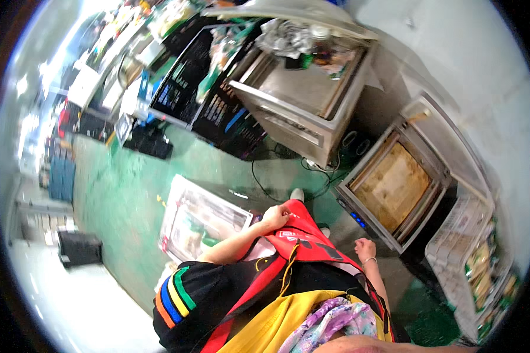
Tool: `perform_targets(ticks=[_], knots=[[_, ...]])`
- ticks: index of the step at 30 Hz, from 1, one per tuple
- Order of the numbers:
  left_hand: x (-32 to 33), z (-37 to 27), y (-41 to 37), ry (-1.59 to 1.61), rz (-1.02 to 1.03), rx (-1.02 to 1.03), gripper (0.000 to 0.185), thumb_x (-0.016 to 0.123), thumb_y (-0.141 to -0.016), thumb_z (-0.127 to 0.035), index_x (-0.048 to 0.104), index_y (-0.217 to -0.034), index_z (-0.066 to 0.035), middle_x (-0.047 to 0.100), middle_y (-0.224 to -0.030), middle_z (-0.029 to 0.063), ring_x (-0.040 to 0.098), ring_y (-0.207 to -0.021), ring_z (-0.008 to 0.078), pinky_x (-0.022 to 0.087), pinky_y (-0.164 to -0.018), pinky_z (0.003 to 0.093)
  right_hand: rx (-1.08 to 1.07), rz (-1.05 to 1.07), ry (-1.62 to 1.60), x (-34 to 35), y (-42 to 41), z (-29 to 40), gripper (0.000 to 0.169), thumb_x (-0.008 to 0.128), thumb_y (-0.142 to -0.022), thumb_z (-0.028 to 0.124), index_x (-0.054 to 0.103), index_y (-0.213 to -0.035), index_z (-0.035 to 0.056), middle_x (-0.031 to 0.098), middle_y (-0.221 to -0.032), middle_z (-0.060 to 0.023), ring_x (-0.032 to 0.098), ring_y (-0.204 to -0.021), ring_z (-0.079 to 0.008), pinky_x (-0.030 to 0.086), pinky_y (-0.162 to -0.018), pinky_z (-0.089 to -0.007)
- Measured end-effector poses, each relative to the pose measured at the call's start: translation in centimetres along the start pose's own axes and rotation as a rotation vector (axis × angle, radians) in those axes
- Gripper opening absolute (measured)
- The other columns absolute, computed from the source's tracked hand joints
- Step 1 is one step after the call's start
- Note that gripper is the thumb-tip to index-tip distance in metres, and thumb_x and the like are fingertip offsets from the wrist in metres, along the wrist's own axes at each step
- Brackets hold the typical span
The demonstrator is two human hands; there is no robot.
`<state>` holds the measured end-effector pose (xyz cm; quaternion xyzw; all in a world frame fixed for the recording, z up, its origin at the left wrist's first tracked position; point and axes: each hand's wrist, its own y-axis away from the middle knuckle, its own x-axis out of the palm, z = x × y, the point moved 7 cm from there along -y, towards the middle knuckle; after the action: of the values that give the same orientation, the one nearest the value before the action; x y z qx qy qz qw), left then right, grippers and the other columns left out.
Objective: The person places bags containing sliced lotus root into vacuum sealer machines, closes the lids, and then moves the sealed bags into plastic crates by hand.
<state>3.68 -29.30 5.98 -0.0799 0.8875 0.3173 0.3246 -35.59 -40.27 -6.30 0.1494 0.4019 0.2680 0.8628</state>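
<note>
My left hand is loosely curled over the front of a red apron; whether it grips the cloth cannot be told. My right hand, with a bracelet at the wrist, hangs at my right side with loosely bent fingers and nothing visible in it. Beyond it stands a chamber vacuum sealer with its lid raised, a worn board inside and blue lit digits on its front. Further ahead is a larger steel vacuum sealer, its lid up, bearing crumpled silvery plastic and a jar.
A white crate with bagged goods sits on the green floor at my left. Black cables lie ahead near my shoe. Black crates stand at the upper left. A white basket and packed goods are at the right, beside the wall.
</note>
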Motion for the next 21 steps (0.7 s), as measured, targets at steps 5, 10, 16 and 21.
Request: perform_targets(ticks=[5, 10, 16, 21], knots=[[-10.0, -2.8, -2.2, 0.403, -0.573, 0.181, 0.018, 0.060, -0.077, -0.005, 0.063, -0.094, -0.002, 0.065, -0.088, 0.0157, 0.064, -0.080, 0.0311, 0.051, -0.073, 0.0373, -0.324, 0.086, 0.236, -1.4, -4.8, 11.2, 0.023, 0.064, -0.080, 0.029, 0.068, -0.078, 0.0072, 0.064, -0.061, -0.0105, 0.061, -0.051, -0.0217, 0.048, -0.050, -0.0341], [-32.1, -2.8, -5.3, 0.101, -1.263, 0.248, 0.021, 0.065, -0.077, -0.003, 0.059, -0.097, -0.001, 0.060, -0.088, 0.0116, 0.059, -0.077, 0.0236, 0.049, -0.070, 0.0306, -0.641, 0.197, 0.318, -4.2, -5.2, 31.9, 0.036, 0.064, -0.079, 0.039, 0.063, -0.067, 0.0055, 0.056, -0.057, -0.0173, 0.057, -0.052, -0.0321, 0.043, -0.048, -0.0401], [-45.1, 5.1, -17.6, -0.138, -1.120, -0.114, 0.049, 0.069, -0.076, -0.032, 0.055, -0.115, -0.005, 0.058, -0.103, 0.0154, 0.056, -0.098, 0.0324, 0.045, -0.085, 0.0403, -0.514, 0.282, 0.058, -0.6, -12.1, 36.8, 0.035, 0.062, -0.081, 0.033, 0.060, -0.066, 0.0020, 0.055, -0.057, -0.0181, 0.056, -0.051, -0.0317, 0.040, -0.048, -0.0405], [-49.7, 10.7, -23.0, 0.008, -0.932, -0.146, 0.020, 0.059, -0.080, -0.025, 0.068, -0.090, -0.012, 0.065, -0.082, 0.0166, 0.064, -0.079, 0.0352, 0.050, -0.071, 0.0440, -0.373, 0.337, 0.250, 0.1, -15.3, 43.4, 0.023, 0.063, -0.082, 0.022, 0.060, -0.074, 0.0001, 0.058, -0.062, -0.0149, 0.059, -0.056, -0.0287, 0.044, -0.052, -0.0373]])
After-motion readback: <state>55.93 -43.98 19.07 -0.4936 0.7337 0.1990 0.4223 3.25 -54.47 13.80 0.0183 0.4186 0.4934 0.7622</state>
